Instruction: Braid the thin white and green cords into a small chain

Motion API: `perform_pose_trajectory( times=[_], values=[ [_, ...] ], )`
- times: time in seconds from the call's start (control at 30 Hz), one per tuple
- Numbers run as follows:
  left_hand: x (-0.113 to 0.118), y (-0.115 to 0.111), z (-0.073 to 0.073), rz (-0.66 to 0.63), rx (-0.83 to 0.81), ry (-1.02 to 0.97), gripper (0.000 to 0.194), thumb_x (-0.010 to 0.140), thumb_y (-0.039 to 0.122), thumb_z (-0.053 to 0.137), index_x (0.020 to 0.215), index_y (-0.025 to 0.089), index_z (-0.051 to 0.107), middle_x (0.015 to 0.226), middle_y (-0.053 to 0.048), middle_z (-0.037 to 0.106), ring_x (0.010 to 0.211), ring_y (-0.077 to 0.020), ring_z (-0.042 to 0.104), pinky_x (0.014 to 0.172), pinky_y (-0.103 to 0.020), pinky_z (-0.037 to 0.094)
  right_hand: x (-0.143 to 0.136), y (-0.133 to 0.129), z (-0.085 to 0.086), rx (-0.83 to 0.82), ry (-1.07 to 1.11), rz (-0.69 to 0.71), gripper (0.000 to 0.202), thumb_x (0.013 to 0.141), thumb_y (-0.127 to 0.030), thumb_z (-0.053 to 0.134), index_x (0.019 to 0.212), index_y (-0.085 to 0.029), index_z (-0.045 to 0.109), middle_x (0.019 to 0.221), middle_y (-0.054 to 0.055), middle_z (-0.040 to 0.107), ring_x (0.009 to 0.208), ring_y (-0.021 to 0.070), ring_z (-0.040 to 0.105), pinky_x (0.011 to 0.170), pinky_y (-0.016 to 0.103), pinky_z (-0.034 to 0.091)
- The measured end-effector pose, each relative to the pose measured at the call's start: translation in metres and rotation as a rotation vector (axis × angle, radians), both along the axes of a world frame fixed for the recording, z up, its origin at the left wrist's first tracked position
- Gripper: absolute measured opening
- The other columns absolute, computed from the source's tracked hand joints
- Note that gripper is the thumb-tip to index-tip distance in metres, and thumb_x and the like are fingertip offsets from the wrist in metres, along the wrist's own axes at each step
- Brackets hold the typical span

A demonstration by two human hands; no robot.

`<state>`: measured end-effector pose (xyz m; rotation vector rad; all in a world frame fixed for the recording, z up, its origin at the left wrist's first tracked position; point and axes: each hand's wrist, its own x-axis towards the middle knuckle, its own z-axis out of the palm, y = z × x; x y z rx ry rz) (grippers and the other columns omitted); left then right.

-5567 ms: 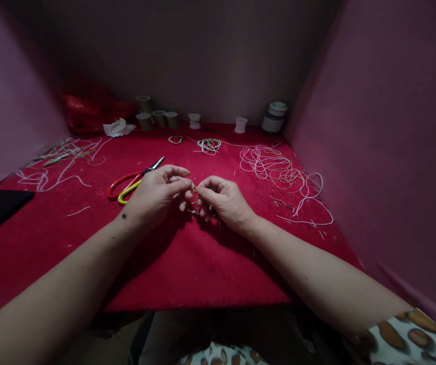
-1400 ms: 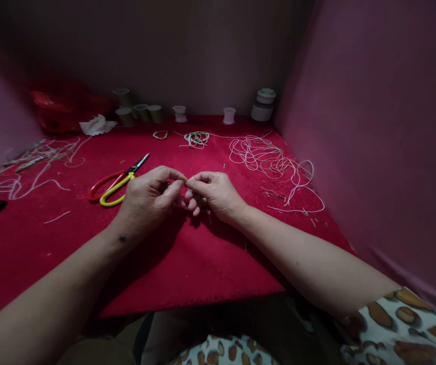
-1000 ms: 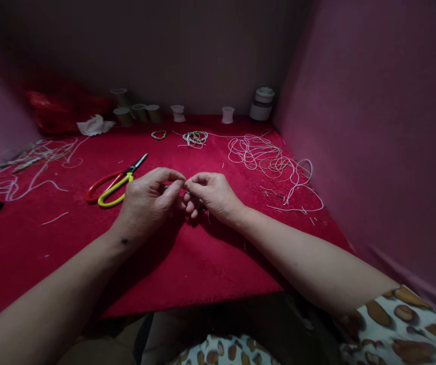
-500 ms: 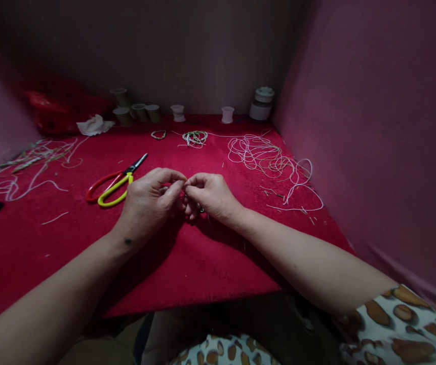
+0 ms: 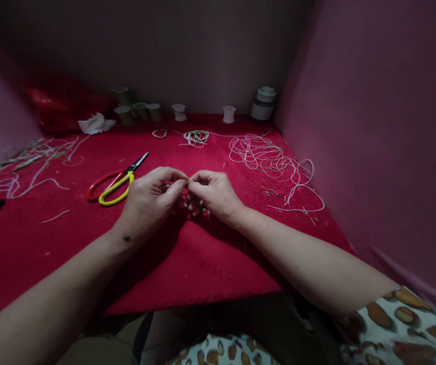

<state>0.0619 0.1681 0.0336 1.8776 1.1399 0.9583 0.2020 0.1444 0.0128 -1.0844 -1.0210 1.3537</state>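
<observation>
Red cloth (image 5: 187,284) beneath both hands (image 5: 153,195) (image 5: 218,195), fingertips (image 5: 182,182) together, green cord (image 5: 203,209) below.

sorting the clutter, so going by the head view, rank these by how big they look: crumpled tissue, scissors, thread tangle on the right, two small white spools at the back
1. Thread tangle
2. Scissors
3. Tissue
4. Left white spool and right white spool: too alike to rank

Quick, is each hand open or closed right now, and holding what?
Left hand: closed in a pinch; whatever it grips can't be told.
Right hand: pinched closed, contents hidden; a green bit shows just below.
</observation>
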Motion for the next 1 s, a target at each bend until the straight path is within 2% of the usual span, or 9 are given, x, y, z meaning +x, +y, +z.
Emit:
perform_pose_trajectory(
  times=[0.2, 0.33, 0.4, 0.67, 1.0],
  values=[
    [-0.003, 0.005, 0.011, 0.035, -0.206, -0.126, 0.016, 0.082, 0.025, 0.061, 0.096, 0.020, 0.063, 0.051, 0.003, 0.064, 0.037, -0.0146, 0.058, 0.038, -0.023, 0.045, 0.003, 0.001, -0.003, -0.017, 0.157, 0.020, 0.013, 0.088, -0.016, 0.063, 0.075, -0.017, 0.058, 0.056, -0.005, 0.063, 0.041, 0.0083, 0.059, 0.038, 0.018, 0.050],
    [-0.009, 0.009, 0.011, -0.045, -0.411, -0.134, 0.016, 0.079, 0.032, 0.069, 0.088, 0.018, 0.064, 0.053, -0.001, 0.066, 0.038, -0.0153, 0.058, 0.034, -0.022, 0.042, 0.005, 0.001, -0.005, 0.014, 0.190, 0.051, 0.013, 0.084, -0.021, 0.068, 0.075, -0.016, 0.060, 0.058, -0.004, 0.064, 0.043, 0.0091, 0.060, 0.039, 0.018, 0.050],
    [-0.009, 0.010, 0.012, -0.084, -0.461, -0.138, 0.017, 0.078, 0.033, 0.070, 0.082, 0.018, 0.064, 0.054, -0.002, 0.066, 0.039, -0.0151, 0.058, 0.033, -0.022, 0.042, 0.005, 0.001, -0.006, 0.027, 0.187, 0.063, 0.014, 0.084, -0.022, 0.067, 0.075, -0.016, 0.059, 0.059, -0.003, 0.065, 0.044, 0.0092, 0.060, 0.039, 0.018, 0.050],
    [-0.007, 0.009, 0.012, -0.068, -0.416, -0.116, 0.012, 0.078, 0.025, 0.068, 0.071, 0.018, 0.062, 0.052, -0.001, 0.064, 0.037, -0.0127, 0.054, 0.033, -0.022, 0.042, 0.006, 0.002, -0.008, 0.013, 0.191, 0.065, 0.012, 0.081, -0.023, 0.068, 0.076, -0.017, 0.059, 0.059, -0.002, 0.066, 0.044, 0.0103, 0.061, 0.039, 0.020, 0.050],
    [-0.006, 0.008, 0.015, -0.061, -0.391, -0.100, 0.011, 0.073, 0.024, 0.068, 0.068, 0.017, 0.061, 0.051, -0.001, 0.064, 0.038, -0.0107, 0.054, 0.038, -0.020, 0.040, 0.005, 0.001, -0.007, 0.011, 0.162, 0.072, 0.016, 0.078, -0.028, 0.071, 0.076, -0.018, 0.058, 0.060, -0.003, 0.065, 0.044, 0.0095, 0.060, 0.040, 0.019, 0.049]
  ],
)
